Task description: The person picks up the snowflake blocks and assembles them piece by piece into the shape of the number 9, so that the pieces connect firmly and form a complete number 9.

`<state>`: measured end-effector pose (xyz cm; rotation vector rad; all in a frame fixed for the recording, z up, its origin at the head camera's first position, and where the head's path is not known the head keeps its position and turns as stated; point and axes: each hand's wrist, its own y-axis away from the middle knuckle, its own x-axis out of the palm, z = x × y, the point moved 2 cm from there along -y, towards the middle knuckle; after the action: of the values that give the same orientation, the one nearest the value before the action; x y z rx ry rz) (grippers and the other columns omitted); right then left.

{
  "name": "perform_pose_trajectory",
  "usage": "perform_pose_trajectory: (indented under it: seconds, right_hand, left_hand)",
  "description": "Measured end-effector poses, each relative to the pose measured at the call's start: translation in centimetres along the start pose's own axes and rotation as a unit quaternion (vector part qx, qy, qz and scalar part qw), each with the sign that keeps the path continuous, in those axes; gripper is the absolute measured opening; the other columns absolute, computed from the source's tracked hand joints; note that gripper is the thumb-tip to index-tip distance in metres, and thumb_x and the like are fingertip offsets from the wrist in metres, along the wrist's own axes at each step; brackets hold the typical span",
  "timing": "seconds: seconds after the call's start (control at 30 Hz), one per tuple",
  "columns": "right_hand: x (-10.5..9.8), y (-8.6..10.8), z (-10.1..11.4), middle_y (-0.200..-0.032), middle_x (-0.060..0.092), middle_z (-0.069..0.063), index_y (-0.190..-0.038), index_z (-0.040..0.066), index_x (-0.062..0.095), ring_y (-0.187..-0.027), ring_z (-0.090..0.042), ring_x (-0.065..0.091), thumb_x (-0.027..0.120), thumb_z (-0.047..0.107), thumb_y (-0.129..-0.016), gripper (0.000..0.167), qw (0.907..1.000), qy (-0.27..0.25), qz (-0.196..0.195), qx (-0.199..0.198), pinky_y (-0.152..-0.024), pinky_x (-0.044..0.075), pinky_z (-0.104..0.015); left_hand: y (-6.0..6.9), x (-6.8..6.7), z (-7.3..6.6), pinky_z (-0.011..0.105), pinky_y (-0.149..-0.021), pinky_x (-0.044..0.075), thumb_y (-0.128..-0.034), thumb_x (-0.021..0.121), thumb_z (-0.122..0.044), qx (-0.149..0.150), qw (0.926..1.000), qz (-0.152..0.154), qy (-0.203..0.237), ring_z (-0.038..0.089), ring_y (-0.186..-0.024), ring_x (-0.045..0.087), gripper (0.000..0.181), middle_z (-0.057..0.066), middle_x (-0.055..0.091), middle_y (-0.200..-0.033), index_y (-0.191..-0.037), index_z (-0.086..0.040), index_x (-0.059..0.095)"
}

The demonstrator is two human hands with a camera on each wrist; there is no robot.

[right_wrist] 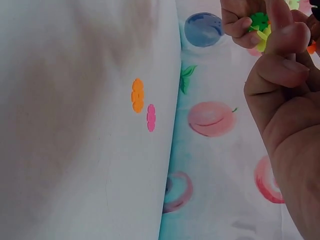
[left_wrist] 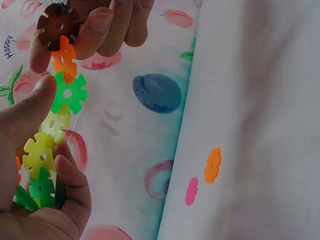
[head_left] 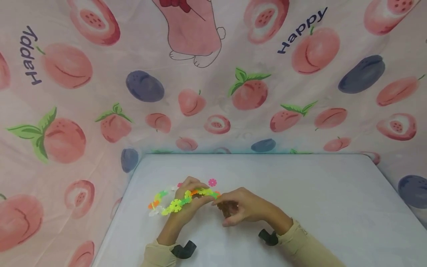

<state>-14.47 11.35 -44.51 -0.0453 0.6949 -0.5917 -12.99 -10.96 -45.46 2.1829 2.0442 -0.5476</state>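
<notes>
A loop of flower-shaped interlocking plastic discs (head_left: pixel 175 205) in yellow, green, orange and white hangs around my left hand (head_left: pixel 189 212). In the left wrist view, the left thumb and fingers hold the chain near a green disc (left_wrist: pixel 70 93) and a yellow disc (left_wrist: pixel 40 155). The fingers of my right hand (head_left: pixel 248 205) pinch a dark brown disc (left_wrist: pixel 59 26) at the chain's upper end. It meets an orange disc (left_wrist: pixel 64 59) there. My right wrist view mostly shows the right hand's curled fingers, which hide much of the chain.
A loose pink disc (head_left: pixel 212 182) and an orange disc (right_wrist: pixel 137 95) lie on the white tabletop (head_left: pixel 300 185) beyond the hands. A fruit-print cloth (head_left: pixel 213 92) hangs behind the table. Black angled pieces (head_left: pixel 184 250) sit at both wrists.
</notes>
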Motion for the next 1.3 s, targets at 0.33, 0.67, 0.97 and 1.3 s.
perform_pose_trajectory:
  seconds: [0.33,0.67,0.97,1.3]
  right_hand:
    - [-0.9,0.7,-0.8,-0.084,0.066,0.007,-0.128,0.023,0.068,-0.068,-0.002,0.053,0.081,0.038,-0.088,0.045,0.9991,0.003,-0.024,0.034,-0.058,0.048,-0.019]
    - [-1.5,1.0,-2.5,-0.088,0.07,0.011,-0.125,0.022,0.071,-0.07,-0.003,0.059,0.078,0.03,-0.091,0.035,0.993,0.005,-0.082,0.086,-0.062,0.054,-0.024]
    - [-1.2,-0.1,-5.0,-0.096,0.069,0.017,-0.116,0.023,0.076,-0.09,-0.007,0.062,0.078,0.035,-0.091,0.029,0.9698,0.073,-0.133,0.192,-0.079,0.054,-0.028]
    - [1.3,-2.6,-7.4,-0.107,0.068,0.009,-0.114,0.019,0.077,-0.105,-0.013,0.062,0.077,0.031,-0.091,0.026,0.9506,0.131,-0.066,0.274,-0.094,0.054,-0.038]
  left_hand:
    - [0.1,-0.7,0.1,0.022,-0.072,0.052,-0.0758,0.091,-0.032,0.004,0.9996,-0.022,-0.018,0.019,-0.086,0.06,0.026,-0.002,0.058,-0.098,-0.098,-0.029,0.078]
    - [0.1,-2.0,0.5,0.021,-0.072,0.051,-0.0754,0.092,-0.033,-0.001,0.9962,-0.057,-0.066,0.024,-0.086,0.061,0.026,-0.003,0.059,-0.099,-0.098,-0.028,0.079]
    - [0.3,-3.4,0.5,0.021,-0.073,0.051,-0.077,0.091,-0.033,-0.02,0.9917,-0.098,-0.08,0.023,-0.089,0.062,0.025,-0.003,0.061,-0.102,-0.099,-0.028,0.079]
    - [0.0,-3.3,0.5,0.02,-0.07,0.051,-0.0762,0.091,-0.031,-0.013,0.9895,-0.106,-0.098,0.016,-0.084,0.06,0.026,-0.004,0.06,-0.101,-0.098,-0.027,0.079]
